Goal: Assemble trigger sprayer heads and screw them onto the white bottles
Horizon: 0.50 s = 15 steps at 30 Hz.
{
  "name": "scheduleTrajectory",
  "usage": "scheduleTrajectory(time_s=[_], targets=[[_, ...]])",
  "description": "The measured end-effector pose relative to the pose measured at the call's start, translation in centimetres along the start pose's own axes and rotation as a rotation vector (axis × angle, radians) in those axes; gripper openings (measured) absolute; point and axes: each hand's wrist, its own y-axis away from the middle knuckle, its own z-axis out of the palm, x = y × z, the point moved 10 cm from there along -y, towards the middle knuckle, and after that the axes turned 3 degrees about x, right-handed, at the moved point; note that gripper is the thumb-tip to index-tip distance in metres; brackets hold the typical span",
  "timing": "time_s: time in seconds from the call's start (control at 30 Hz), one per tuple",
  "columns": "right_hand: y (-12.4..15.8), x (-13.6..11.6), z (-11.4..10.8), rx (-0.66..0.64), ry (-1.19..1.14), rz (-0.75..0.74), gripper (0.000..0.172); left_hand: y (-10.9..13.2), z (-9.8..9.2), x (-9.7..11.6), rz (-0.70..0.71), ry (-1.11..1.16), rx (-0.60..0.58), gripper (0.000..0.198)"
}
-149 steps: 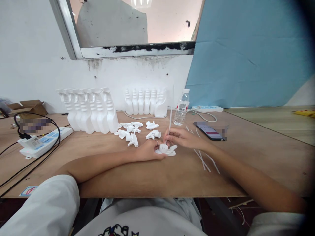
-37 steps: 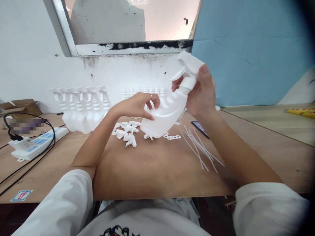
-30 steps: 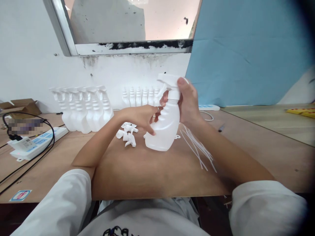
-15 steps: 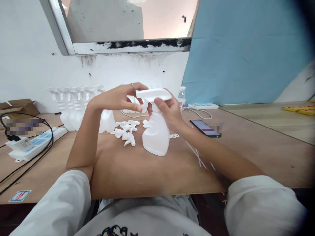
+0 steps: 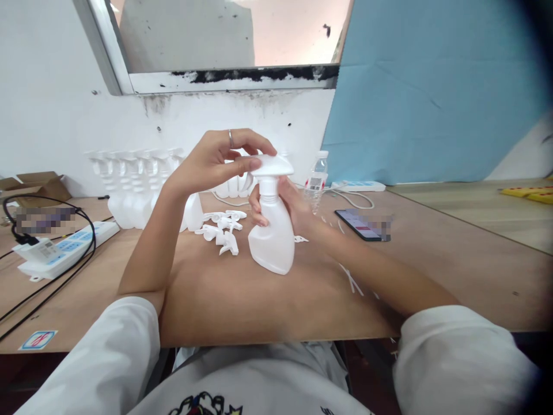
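A white spray bottle [image 5: 273, 239] is upright above the wooden table, slightly tilted, with a white spray head [image 5: 275, 166] on its neck. My left hand [image 5: 222, 157] grips the spray head from the left, thumb in front and fingers over the top. Around the bottle's neck and upper body my right hand [image 5: 294, 204] is wrapped, its fingertips showing on the left side. Loose white trigger parts [image 5: 222, 227] lie on the table left of the bottle.
Several white spray bottles [image 5: 129, 196] stand at the back left. A power strip [image 5: 64, 251] with black cables and a cardboard box [image 5: 37, 189] are farther left. A clear water bottle [image 5: 317, 178] and a phone [image 5: 362, 225] are on the right.
My left hand has moved right and now grips the spray head. My right hand has slid down from the head to the neck. The spray head has turned.
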Motion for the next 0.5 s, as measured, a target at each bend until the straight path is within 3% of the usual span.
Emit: scheduleTrajectory(time_s=[0.1,0.5], targets=[[0.2,0.0,0.2,-0.037,-0.045,0.017,0.042,0.1,0.0,0.4,-0.009,-0.005,0.007,0.022],[-0.2,0.7,-2.1,0.051,-0.104,0.025,0.034,-0.3,0.8,0.1,-0.075,-0.012,0.026,0.015]])
